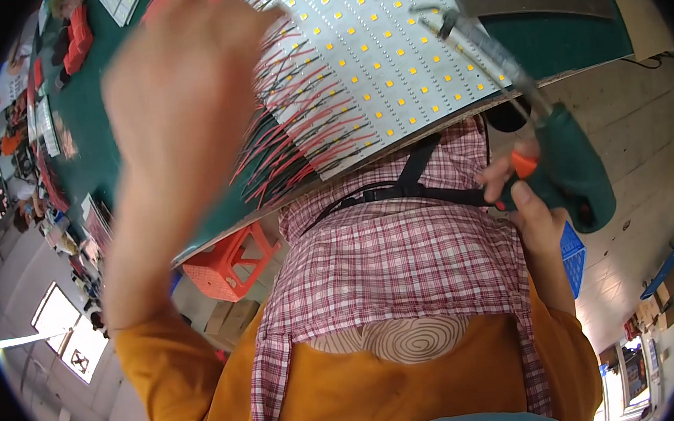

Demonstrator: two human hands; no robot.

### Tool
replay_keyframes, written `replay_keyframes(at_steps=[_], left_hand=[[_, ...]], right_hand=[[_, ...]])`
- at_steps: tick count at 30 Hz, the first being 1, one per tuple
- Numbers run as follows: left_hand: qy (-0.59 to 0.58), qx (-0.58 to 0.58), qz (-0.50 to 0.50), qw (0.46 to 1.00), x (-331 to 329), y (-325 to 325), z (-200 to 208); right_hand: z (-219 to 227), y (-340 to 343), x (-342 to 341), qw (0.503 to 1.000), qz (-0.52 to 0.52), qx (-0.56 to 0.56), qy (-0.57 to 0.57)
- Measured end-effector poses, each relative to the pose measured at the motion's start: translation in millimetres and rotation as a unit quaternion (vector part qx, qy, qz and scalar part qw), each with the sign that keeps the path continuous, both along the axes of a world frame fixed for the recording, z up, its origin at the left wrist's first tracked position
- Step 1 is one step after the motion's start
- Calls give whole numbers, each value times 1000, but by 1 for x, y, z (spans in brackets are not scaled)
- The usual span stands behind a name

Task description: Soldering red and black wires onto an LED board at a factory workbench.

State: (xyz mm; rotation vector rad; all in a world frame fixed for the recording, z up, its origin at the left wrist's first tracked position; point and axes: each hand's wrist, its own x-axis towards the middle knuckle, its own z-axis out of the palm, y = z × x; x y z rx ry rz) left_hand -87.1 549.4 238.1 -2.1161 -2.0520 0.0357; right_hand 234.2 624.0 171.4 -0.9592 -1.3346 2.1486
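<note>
My right hand (pixel 533 207) is wrapped round the grip of a dark green soldering gun (pixel 575 164) with an orange trigger. Its metal barrel slants up and left, and the bent tip (pixel 424 9) shows over a white LED circuit board (pixel 376 57). The board carries rows of small yellow LEDs. Red and black wires (pixel 306 118) fan out along its left side. Raised over the wires' left end is my left hand (pixel 185 88), close to the camera and blurred. Its fingers look curled, but motion smears them and I cannot make out anything in them.
The board lies on a green tabletop (pixel 231 223). A dark flat strip (pixel 534 1) lies at its far right. Under the table edge stands an orange plastic stool (pixel 230 262), with a cardboard box (pixel 231 322) beside it. A blue crate (pixel 572 255) sits at the right.
</note>
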Motion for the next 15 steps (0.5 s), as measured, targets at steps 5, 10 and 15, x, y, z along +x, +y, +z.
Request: replay_keyframes(at_steps=[5, 10, 15], left_hand=[[-147, 61, 59, 985, 79, -45, -38], [-173, 146, 83, 971, 88, -48, -59], [-182, 142, 67, 971, 89, -40, -64]], right_hand=[[10, -6, 20, 984, 151, -33, -85], [16, -8, 30, 966, 205, 67, -145], [10, -6, 34, 964, 203, 129, -111]])
